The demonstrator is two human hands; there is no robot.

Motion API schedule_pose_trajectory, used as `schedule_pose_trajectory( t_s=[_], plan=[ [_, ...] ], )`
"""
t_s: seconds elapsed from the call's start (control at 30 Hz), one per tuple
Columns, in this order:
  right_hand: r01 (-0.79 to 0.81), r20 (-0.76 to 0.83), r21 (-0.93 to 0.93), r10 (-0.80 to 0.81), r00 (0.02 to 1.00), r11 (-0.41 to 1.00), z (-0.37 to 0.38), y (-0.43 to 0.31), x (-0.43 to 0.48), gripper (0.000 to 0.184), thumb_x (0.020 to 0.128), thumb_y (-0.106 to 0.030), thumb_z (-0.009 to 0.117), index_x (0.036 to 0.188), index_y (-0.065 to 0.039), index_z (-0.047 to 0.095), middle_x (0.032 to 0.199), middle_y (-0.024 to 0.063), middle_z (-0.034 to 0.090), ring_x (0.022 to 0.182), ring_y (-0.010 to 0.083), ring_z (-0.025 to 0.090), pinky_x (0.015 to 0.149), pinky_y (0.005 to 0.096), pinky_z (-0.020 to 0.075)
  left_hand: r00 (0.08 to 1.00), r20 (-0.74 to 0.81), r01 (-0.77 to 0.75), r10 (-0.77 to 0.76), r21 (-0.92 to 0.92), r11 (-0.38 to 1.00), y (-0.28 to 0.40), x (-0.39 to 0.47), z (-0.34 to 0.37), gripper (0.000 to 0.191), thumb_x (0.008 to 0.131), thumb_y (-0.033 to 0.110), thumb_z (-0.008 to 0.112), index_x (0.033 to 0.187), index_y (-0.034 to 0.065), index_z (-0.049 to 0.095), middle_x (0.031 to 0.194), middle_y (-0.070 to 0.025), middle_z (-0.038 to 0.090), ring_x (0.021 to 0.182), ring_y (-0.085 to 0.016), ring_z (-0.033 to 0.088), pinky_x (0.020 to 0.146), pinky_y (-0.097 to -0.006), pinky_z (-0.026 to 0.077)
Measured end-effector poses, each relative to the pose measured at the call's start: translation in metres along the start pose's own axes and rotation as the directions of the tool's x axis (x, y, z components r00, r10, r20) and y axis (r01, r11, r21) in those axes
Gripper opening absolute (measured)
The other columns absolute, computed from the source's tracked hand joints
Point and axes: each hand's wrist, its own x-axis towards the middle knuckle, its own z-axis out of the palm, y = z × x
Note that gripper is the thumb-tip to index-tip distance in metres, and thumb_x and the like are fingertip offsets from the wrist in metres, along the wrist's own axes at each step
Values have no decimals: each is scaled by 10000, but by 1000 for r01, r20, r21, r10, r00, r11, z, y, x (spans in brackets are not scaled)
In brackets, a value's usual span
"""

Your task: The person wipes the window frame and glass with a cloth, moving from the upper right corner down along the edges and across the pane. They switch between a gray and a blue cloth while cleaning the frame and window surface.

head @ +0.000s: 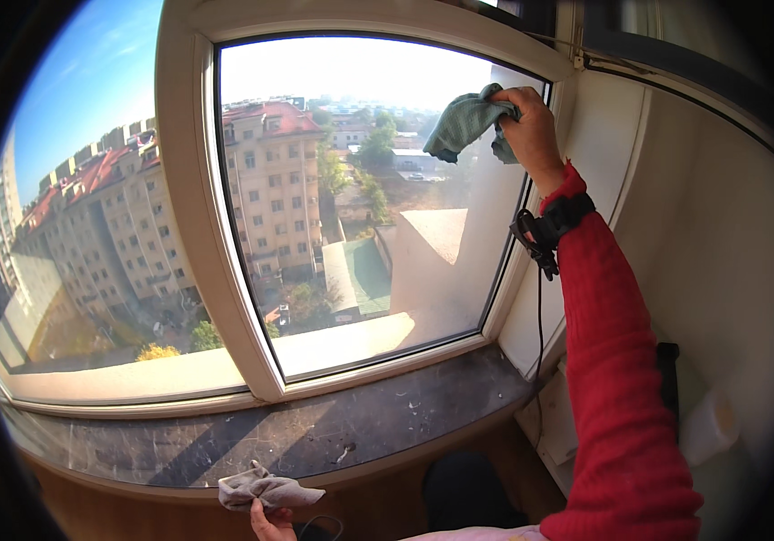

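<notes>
In my right hand is a bunched green cloth, raised to the upper right part of the window pane. Whether the cloth touches the glass I cannot tell. A black strap device with a cable sits around that wrist, over a red knitted sleeve. Low in the view, my left hand pinches a crumpled grey-beige cloth near the front edge of the dark stone windowsill. Much of the left hand is cut off by the bottom rim.
A white window frame divides this pane from another at left. White debris and scratches mark the sill. At right, a white wall adjoins the window, and a pale roll-shaped object stands low. A dark cable hangs from my right wrist.
</notes>
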Motion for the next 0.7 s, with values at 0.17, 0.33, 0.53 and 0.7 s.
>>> schedule_pose_trajectory(
  t_s=[0.17,0.33,0.53,0.7],
  plan=[
    [83,-134,-202,-111,985,976,33,5,73,253,706,-1,648,944,-88,655,908,131,615,880,330,598,770,383,488,1000,-2,6,-6,35,999,8,-5,0,282,862,403,575,1020,171,599,860,41,639,656,-81,555,550,-227,422],
    [108,-239,-267,-174,955,958,63,7,51,246,713,-24,653,950,-91,653,929,132,611,883,331,593,770,390,484,999,32,-9,8,24,1000,9,-8,9,300,880,394,549,1071,164,584,928,41,636,715,-79,556,566,-224,421],
    [143,-204,-261,-200,958,955,76,-20,-11,289,695,-148,734,961,-77,648,950,123,574,908,300,555,800,383,473,998,65,17,-19,31,999,9,-10,10,307,881,401,553,1063,158,596,895,45,639,682,-71,540,572,-222,415],
    [67,-195,-201,-107,975,977,88,-51,-54,356,668,-230,769,961,-80,633,994,135,526,944,291,507,851,395,428,1000,16,6,-6,8,1000,6,-10,6,302,874,387,562,1058,150,591,894,38,636,682,-73,538,570,-218,412]
  ],
)
